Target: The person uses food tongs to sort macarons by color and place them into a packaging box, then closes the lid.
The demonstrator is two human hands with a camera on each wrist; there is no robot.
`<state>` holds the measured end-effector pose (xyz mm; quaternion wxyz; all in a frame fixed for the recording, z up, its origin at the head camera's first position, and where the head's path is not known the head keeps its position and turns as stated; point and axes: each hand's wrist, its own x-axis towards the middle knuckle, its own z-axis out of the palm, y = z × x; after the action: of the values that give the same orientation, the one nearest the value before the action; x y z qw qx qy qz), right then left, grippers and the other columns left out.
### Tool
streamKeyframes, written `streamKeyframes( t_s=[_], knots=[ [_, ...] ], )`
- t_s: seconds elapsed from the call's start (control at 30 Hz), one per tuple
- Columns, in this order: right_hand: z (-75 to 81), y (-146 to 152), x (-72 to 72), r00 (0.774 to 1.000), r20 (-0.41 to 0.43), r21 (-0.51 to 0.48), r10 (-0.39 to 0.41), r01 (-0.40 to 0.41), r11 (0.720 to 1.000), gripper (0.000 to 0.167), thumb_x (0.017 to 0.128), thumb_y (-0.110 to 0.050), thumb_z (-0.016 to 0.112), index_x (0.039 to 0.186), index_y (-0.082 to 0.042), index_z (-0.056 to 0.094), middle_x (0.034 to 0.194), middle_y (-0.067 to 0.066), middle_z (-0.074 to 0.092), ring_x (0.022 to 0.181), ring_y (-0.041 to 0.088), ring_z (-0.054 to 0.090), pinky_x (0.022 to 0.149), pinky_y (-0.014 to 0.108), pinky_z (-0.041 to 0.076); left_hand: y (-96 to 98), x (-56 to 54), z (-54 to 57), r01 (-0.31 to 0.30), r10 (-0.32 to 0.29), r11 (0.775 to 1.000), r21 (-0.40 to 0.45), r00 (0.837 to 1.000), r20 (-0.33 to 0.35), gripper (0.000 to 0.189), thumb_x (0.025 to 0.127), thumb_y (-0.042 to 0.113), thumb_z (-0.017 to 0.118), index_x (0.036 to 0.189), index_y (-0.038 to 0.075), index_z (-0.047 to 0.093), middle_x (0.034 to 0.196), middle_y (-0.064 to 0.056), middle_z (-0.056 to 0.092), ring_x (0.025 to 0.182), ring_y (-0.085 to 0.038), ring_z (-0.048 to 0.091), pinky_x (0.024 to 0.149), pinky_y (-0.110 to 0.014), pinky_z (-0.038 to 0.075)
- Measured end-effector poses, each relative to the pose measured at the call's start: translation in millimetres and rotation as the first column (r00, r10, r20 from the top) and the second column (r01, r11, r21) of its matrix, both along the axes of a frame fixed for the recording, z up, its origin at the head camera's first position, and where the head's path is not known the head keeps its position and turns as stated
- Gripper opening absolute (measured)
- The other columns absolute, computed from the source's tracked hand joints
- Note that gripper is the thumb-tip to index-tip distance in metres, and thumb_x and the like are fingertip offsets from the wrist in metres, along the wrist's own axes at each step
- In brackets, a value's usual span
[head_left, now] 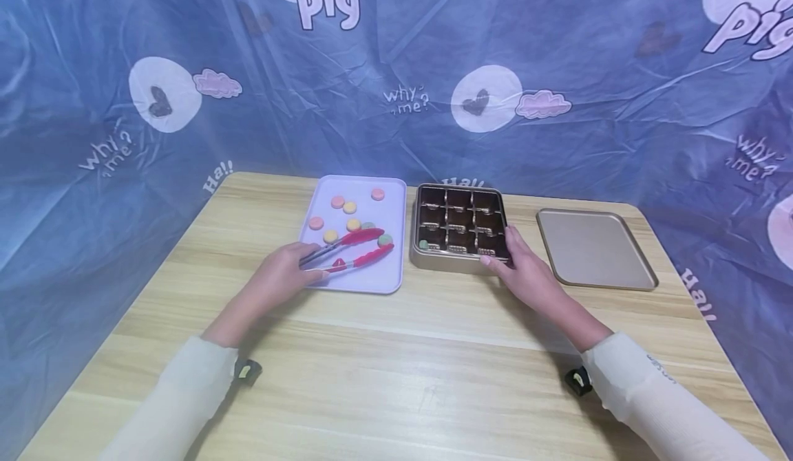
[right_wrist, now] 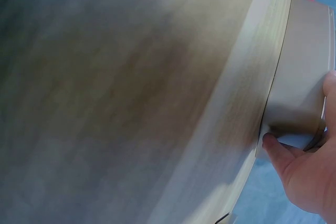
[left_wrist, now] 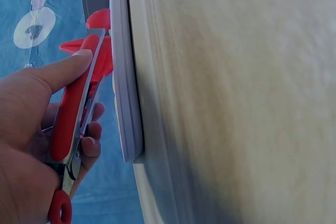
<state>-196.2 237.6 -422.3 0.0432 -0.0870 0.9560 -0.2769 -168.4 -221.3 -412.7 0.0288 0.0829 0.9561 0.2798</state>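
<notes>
My left hand (head_left: 283, 268) holds red-tipped metal tongs (head_left: 369, 256) low over a lilac tray (head_left: 387, 279), their arms spread. A green macaron (head_left: 385, 240) lies between the tong tips; another green one is partly hidden behind the upper tip. Pink macarons (head_left: 316, 223) and yellow macarons (head_left: 331, 237) lie scattered farther back and left. With my right hand (head_left: 529, 272) I grip the near right corner of a gold tin (head_left: 455, 263), thumb against its front wall (right_wrist: 299, 82). Inside is a brown divided insert (head_left: 458, 218); its front left compartment holds a green macaron (head_left: 424, 244).
A flat gold lid (head_left: 588, 248) lies on the wooden table (head_left: 403, 378) to the right of the tin. Blue printed cloth (head_left: 372, 117) hangs behind the table and along both sides. The tray stands close to the tin's left side.
</notes>
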Motion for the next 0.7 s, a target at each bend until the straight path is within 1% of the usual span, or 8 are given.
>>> streamKeyframes(
  t_s=[0.17,0.47,0.7],
  knots=[
    [0.1,0.5,0.2,1.000,-0.002,-0.001,-0.001,0.001,1.000,0.102,0.095,-0.069,0.047,0.161,-0.008,0.001,0.169,0.014,-0.001,0.152,0.047,0.012,0.120,0.064,0.016,1.7,-1.1,0.0,-0.009,0.009,1.000,-0.001,1.000,0.024,0.063,0.088,0.032,0.077,0.141,0.003,0.057,0.136,-0.022,0.062,0.126,-0.041,0.057,0.109,-0.056,0.043],
    [0.0,0.7,-0.7,1.000,-0.006,0.000,0.005,-0.005,1.000,0.102,0.095,-0.069,0.047,0.162,-0.008,0.001,0.169,0.013,0.000,0.152,0.047,0.013,0.120,0.064,0.016,2.3,-3.4,-0.2,-0.021,0.019,1.000,0.020,0.998,0.067,0.064,0.089,0.031,0.077,0.142,0.002,0.055,0.138,-0.023,0.060,0.129,-0.041,0.055,0.110,-0.056,0.042],
    [-0.4,0.4,-0.9,1.000,0.000,-0.003,-0.005,0.005,1.000,0.102,0.094,-0.070,0.047,0.162,-0.008,0.001,0.169,0.014,0.000,0.152,0.047,0.013,0.120,0.064,0.016,2.5,-5.0,-2.8,-0.025,0.022,0.999,0.040,0.997,0.079,0.062,0.089,0.032,0.076,0.140,0.004,0.058,0.132,-0.019,0.064,0.121,-0.036,0.060,0.108,-0.054,0.045]
  ],
)
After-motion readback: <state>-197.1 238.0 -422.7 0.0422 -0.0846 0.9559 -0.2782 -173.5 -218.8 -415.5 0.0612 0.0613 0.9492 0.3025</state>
